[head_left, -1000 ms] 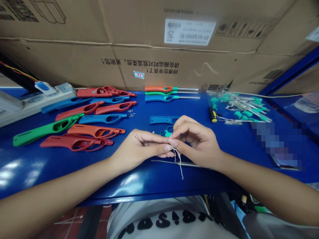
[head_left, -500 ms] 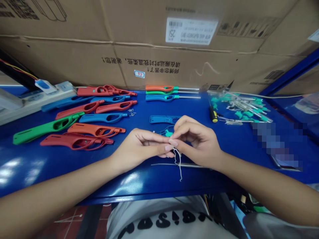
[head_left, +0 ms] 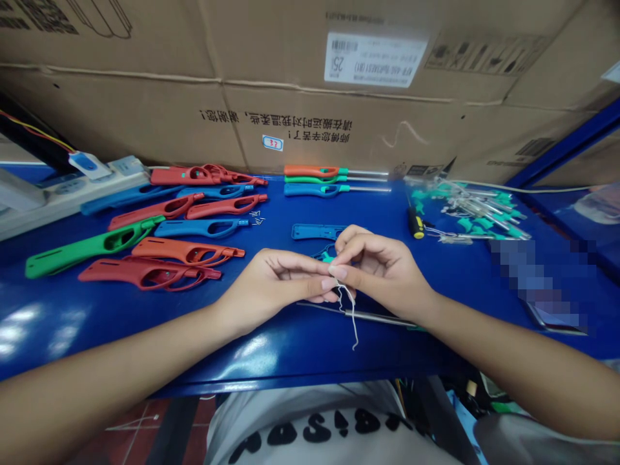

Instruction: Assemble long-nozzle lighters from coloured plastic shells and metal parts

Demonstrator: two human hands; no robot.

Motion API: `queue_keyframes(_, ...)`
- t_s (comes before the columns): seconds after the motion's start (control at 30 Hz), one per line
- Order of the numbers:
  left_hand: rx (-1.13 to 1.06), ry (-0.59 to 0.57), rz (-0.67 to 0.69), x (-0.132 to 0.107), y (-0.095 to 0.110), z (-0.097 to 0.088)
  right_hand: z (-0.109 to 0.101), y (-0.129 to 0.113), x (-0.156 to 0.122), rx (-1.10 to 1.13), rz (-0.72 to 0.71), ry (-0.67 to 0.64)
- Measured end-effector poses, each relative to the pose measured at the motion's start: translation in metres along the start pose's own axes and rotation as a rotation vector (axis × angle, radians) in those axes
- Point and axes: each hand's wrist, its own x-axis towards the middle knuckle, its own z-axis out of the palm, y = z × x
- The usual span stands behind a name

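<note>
My left hand (head_left: 271,284) and my right hand (head_left: 382,268) meet fingertip to fingertip over the blue table (head_left: 290,349), both pinched on a thin white wire (head_left: 351,316) that dangles toward the table's front edge. A thin metal rod (head_left: 372,316) lies on the table under my right hand. Just behind my fingers lie a blue lighter shell half (head_left: 314,231) and a teal part (head_left: 328,257), partly hidden by my hands.
Red, orange, blue and green lighter shell halves (head_left: 145,245) lie in rows at the left. Three assembled lighters (head_left: 329,181) rest at the back. A screwdriver (head_left: 414,223) and a pile of teal-tipped metal tubes (head_left: 469,210) sit at the right. Cardboard boxes (head_left: 310,84) wall off the back.
My hands have shifted slightly toward the back of the table, still pinched on the wire. The metal rod now lies more slanted under my right hand.
</note>
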Motion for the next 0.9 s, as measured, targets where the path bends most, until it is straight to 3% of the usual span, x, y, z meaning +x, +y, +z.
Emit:
queue_keyframes(0.27,-0.087,0.02,0.033,0.0,-0.003,-0.002,-0.005,-0.009,0.003,0.047,0.213,-0.104)
queue_keyframes(0.5,-0.106,0.079,0.053,0.003,-0.006,-0.005,-0.01,-0.021,0.007,-0.029,0.442,-0.067)
queue_keyframes(0.67,-0.11,0.086,0.076,0.006,-0.008,-0.007,-0.019,-0.027,0.004,-0.204,0.621,-0.282)
queue_keyframes(0.9,-0.042,0.092,0.083,0.004,-0.007,-0.007,-0.012,-0.022,0.001,-0.245,0.564,-0.257)
